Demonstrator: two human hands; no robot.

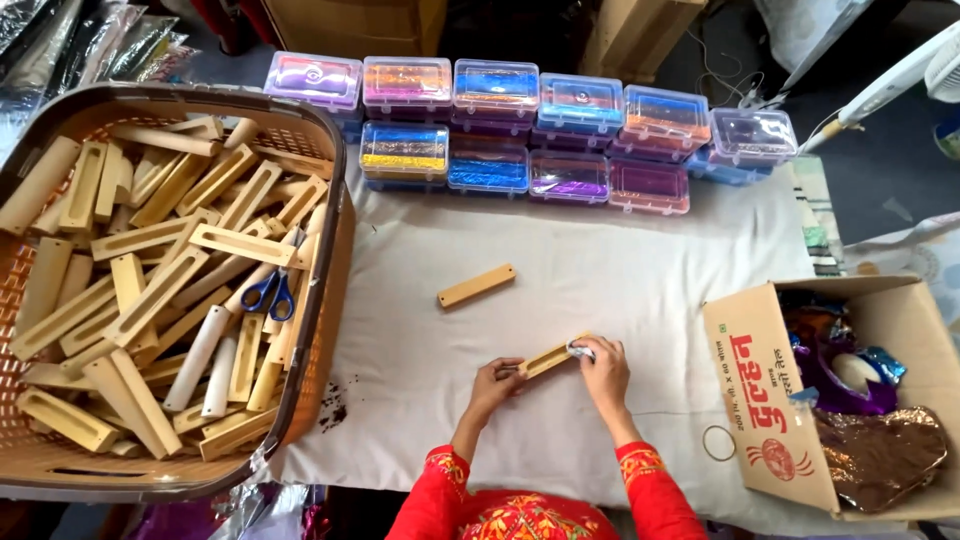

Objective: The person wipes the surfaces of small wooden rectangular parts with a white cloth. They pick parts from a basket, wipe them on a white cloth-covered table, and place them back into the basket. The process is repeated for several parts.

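The basket [300,130] at nine o'clock ran past the left edge; the cardboard box [760,370] at four o'clock was cropped; the right hand [603,370] hid something small and pale.

Near the front edge of the white-covered counter [600,270], the left hand [492,385] and right hand [604,368] grip the two ends of a slotted wooden block [546,360]. A second wooden block [476,286] lies apart, farther back. A brown basket [325,300] of similar blocks, with blue-handled scissors [271,293], stands left; clear plastic boxes [530,135] line the far side; an open cardboard box [770,400] sits right.
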